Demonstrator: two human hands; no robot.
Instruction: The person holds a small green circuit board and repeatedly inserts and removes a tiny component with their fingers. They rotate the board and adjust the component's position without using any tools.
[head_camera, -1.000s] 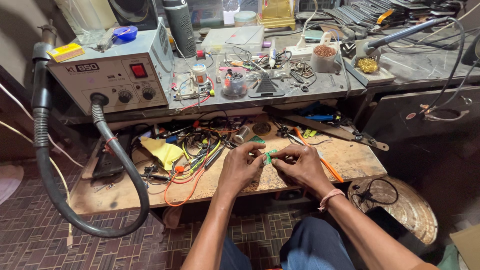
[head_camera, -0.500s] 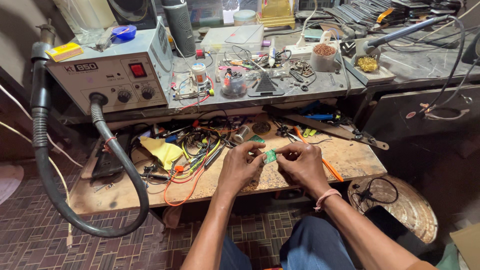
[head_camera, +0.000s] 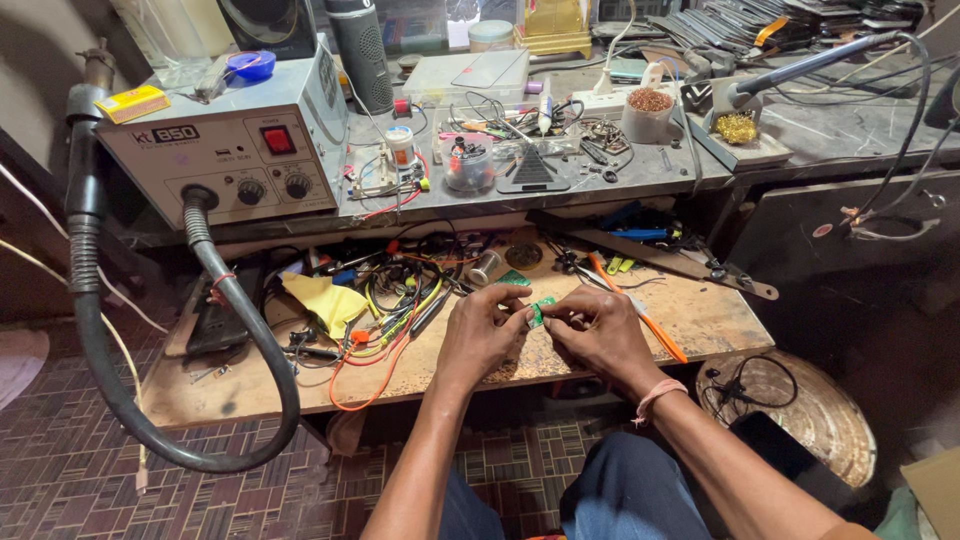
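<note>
Left hand (head_camera: 482, 332) and right hand (head_camera: 598, 330) together, both pinching small green board (head_camera: 540, 309) over wooden shelf (head_camera: 700, 315). Wires (head_camera: 395, 310) lie just left.

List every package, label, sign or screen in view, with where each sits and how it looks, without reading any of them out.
Yellow box: small flat carton with red print, on top of the grey station, far left.
Station label: dark strip with pale lettering, on the front panel of the grey station.
Small bottle: white with a printed wrapper, upright on the shelf right of the station.
No screens show.
</note>
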